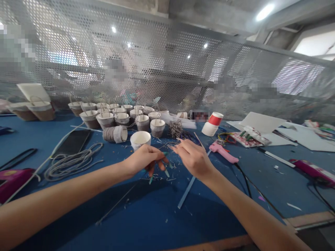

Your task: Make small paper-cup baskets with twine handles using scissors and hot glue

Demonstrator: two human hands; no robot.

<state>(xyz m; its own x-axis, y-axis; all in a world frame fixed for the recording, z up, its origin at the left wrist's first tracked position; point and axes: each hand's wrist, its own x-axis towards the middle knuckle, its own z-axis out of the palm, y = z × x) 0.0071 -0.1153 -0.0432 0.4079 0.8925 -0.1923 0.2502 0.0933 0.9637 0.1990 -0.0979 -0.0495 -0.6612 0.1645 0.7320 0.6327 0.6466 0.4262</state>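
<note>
My left hand [149, 159] hangs over the blue table just in front of a white-lined cup [140, 138]. Its fingers, with green nails, are bent downward and apart; I see nothing held in them. To its right, my right hand [194, 157] has its fingers drawn together in a pinch near some loose grey twine [172, 143]. What lies between those fingertips is too small to make out. Behind this hand sits a bundle of short twine pieces [175, 129]. A twine-wrapped cup [115, 134] lies on its side left of the upright one.
Several small handled buckets [121, 118] stand at the back. A pink glue gun [223, 152] and stacked paper cups [212, 124] are at right. Coiled grey cord [73, 162] lies beside a black phone [73, 142] at left. A flat strip [187, 191] and scraps lie in front.
</note>
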